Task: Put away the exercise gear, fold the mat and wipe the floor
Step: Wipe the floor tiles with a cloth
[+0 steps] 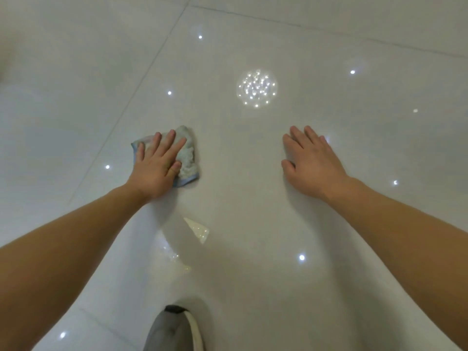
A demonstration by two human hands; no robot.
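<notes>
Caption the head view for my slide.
Left hand presses a crumpled cloth onto the glossy tiled floor; right hand lies flat, apart.

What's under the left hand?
A crumpled white cloth with a blue edge lies under the left hand, pressed onto the glossy tiled floor by straight fingers. The cloth's middle and the floor beneath it are covered, so unseen.

Looks like a room in someone's home: glossy pale tile floor (76, 84) with thin grout lines (131, 97), mirroring little ceiling spotlights (301, 257) and a round cluster lamp (256, 87).
</notes>
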